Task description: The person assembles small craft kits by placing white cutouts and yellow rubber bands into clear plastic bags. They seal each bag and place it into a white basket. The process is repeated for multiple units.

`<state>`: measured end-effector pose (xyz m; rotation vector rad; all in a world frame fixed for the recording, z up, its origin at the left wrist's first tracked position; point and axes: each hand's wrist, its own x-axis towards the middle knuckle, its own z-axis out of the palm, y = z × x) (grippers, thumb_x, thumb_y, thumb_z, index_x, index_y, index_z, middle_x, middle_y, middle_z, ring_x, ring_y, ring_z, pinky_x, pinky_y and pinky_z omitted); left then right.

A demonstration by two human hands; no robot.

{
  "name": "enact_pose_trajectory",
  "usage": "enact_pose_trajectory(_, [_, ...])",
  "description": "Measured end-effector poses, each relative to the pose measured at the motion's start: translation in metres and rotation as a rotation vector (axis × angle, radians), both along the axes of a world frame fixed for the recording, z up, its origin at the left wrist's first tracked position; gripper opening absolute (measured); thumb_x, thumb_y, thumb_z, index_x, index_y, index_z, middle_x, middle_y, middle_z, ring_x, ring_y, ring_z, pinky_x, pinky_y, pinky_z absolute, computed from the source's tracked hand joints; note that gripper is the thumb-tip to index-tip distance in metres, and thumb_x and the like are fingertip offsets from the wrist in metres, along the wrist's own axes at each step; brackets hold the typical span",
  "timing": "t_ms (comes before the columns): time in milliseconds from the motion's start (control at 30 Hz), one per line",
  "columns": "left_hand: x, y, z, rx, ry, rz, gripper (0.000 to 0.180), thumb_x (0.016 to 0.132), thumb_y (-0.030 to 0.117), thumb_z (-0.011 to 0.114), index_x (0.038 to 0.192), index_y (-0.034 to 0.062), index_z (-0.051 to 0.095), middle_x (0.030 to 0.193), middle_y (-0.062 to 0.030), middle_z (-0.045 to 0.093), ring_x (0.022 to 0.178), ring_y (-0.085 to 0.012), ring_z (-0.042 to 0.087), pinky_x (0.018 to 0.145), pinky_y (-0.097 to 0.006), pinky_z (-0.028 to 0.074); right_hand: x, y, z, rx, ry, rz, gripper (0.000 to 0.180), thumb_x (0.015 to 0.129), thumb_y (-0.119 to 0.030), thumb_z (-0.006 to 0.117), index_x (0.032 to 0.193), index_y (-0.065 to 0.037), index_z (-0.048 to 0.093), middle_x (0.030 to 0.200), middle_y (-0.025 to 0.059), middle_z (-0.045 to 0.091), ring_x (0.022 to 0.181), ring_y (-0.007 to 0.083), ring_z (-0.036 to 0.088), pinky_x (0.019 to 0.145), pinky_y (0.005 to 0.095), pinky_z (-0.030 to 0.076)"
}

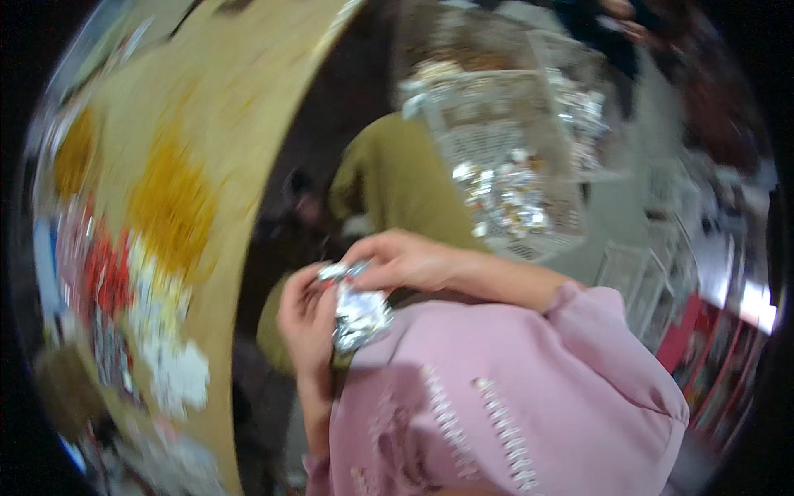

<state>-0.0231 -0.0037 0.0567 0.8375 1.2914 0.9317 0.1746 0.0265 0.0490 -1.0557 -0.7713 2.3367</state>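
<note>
- The board (240,107) on my left is the biggest thing here, tan, with blurred heaps of yellow, red and white pieces (157,273) along it.
- Ahead sit white wire baskets (496,140) loaded with silver packets (504,194); by my reckoning that is finished work, though the blur makes it hard to be sure.
- My pink sleeve (513,380) fills the lower frame.
- My right hand (405,260) pinches the top edge of a foil packet (357,314), fingers closed on it.
- My left hand (304,318) cups the same packet from the side, held close to my chest, just above the sleeve.
- I judge this packet mid-way: in hand, top being worked, not yet in a basket.
</note>
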Motion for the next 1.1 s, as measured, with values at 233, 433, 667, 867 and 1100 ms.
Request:
enact_pose_trajectory(233, [-0.008, 0.006, -0.018, 0.088, -0.027, 0.019, 0.023, 0.094, 0.001, 0.055, 0.117, -0.0006, 0.059, 0.096, -0.0056, 0.063, 0.086, -0.0099, 0.057, 0.080, -0.022, 0.046, 0.178, 0.009, -0.041, 0.022, 0.025, -1.020, 0.029, 0.088, -0.012, 0.067, 0.114, 0.000, 0.060, 0.107, 0.0092, 0.067, 0.089, 0.0150, 0.066, 0.077, 0.0300, 0.059])
enact_pose_trajectory(433, [-0.002, 0.007, -0.019, 0.052, -0.019, -0.053, 0.019, 0.094, 0.003, 0.057, 0.113, 0.0006, 0.061, 0.096, -0.0058, 0.065, 0.086, -0.0085, 0.058, 0.079, -0.021, 0.046, 0.344, -0.027, -0.056, 0.045, -0.274, -1.514, 0.016, 0.089, -0.009, 0.062, 0.101, 0.001, 0.063, 0.088, 0.0065, 0.067, 0.064, 0.0105, 0.058, 0.053, 0.0216, 0.045])
enact_pose_trajectory(667, [0.008, -0.002, -0.017, -0.032, -0.012, -0.116, 0.018, 0.094, 0.002, 0.058, 0.111, 0.0006, 0.062, 0.096, -0.0050, 0.065, 0.085, -0.0084, 0.057, 0.080, -0.021, 0.046, 0.285, -0.083, -0.241, -0.153, -0.934, -0.807, 0.027, 0.084, -0.021, 0.072, 0.104, -0.004, 0.067, 0.076, 0.0034, 0.064, 0.057, 0.0113, 0.057, 0.050, 0.0288, 0.049])
enact_pose_trajectory(867, [0.008, -0.003, -0.011, -0.067, 0.036, -0.203, 0.018, 0.094, 0.000, 0.056, 0.111, -0.0009, 0.062, 0.096, -0.0051, 0.065, 0.087, -0.0086, 0.057, 0.081, -0.022, 0.045, 0.227, -0.094, -0.306, 0.112, -1.650, -0.316, 0.063, 0.075, -0.033, 0.078, 0.122, 0.002, 0.055, 0.107, 0.0242, 0.062, 0.100, 0.0392, 0.060, 0.093, 0.0452, 0.048])
enact_pose_trajectory(1100, [0.017, -0.008, -0.014, -0.106, 0.006, -0.230, 0.017, 0.095, 0.000, 0.055, 0.111, -0.0011, 0.061, 0.096, -0.0047, 0.065, 0.087, -0.0074, 0.057, 0.081, -0.022, 0.045, 0.213, -0.090, -0.312, 0.116, -1.610, -0.320, 0.041, 0.068, -0.026, 0.076, 0.095, -0.003, 0.056, 0.084, 0.0140, 0.060, 0.081, 0.0325, 0.061, 0.073, 0.0419, 0.048])
